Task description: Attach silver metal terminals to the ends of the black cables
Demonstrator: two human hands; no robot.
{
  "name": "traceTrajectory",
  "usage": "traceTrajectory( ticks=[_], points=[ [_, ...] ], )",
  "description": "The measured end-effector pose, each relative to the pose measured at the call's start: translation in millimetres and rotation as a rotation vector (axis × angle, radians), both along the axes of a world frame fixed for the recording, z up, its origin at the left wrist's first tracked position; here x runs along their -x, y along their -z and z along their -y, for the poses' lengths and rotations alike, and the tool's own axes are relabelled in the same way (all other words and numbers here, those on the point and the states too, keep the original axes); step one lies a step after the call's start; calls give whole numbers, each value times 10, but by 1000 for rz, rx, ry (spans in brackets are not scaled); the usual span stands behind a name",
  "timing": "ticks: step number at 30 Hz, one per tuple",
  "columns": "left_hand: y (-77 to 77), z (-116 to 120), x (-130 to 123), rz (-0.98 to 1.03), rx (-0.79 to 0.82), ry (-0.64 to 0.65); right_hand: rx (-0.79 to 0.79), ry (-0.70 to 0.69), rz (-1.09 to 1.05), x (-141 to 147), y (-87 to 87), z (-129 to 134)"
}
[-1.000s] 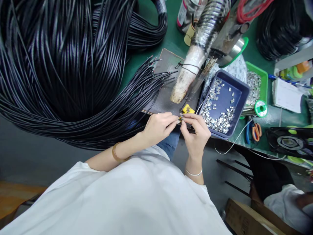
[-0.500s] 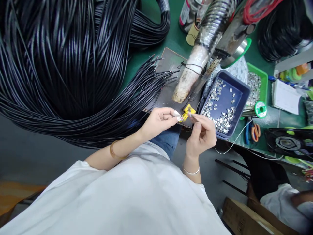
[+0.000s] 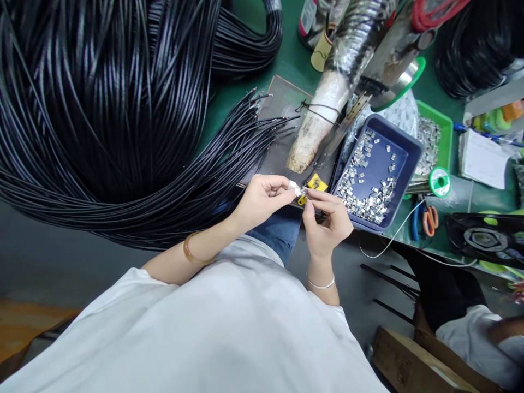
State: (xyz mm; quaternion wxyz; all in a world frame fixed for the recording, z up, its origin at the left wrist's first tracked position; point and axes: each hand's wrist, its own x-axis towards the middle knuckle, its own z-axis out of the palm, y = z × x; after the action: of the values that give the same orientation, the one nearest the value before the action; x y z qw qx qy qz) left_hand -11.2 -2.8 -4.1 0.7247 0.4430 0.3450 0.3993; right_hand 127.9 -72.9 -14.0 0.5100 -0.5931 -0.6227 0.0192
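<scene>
My left hand (image 3: 266, 201) pinches a small silvery metal piece (image 3: 302, 191) between thumb and forefinger, with white wrapping on a fingertip. From the other side, the fingertips of my right hand (image 3: 327, 219) close in a pinch at the same piece; whether they hold a separate part is too small to tell. Just behind the fingers a yellow fixture (image 3: 316, 183) sits at the edge of a dark board (image 3: 282, 98). A blue tray (image 3: 405, 155) with many small metal pieces stands right of my right hand.
Large bundles of black cable (image 3: 102, 109) cover the left. A wrapped duct (image 3: 315, 120) points down at the board. Further right are a green tray (image 3: 446, 142), a solder spool (image 3: 439, 182), orange-handled pliers (image 3: 429, 220) and a fan (image 3: 485, 238). A person sits at lower right.
My right hand has moved left and slightly down, bringing its fingertips to the piece in my left hand. My left hand has shifted slightly up and left.
</scene>
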Motion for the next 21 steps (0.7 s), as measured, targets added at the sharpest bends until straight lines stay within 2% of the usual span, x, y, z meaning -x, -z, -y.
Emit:
traceTrajectory(
  ticks=[7, 16, 21],
  points=[
    [17, -19, -37, -18, -1, -19, -40, 10, 129, -24, 62, -19],
    [50, -35, -77, -50, -101, -71, -22, 46, 63, 19, 39, -85],
    [31, -33, -72, -73, -163, -86, -67, 59, 79, 36, -18, -115]
  ],
)
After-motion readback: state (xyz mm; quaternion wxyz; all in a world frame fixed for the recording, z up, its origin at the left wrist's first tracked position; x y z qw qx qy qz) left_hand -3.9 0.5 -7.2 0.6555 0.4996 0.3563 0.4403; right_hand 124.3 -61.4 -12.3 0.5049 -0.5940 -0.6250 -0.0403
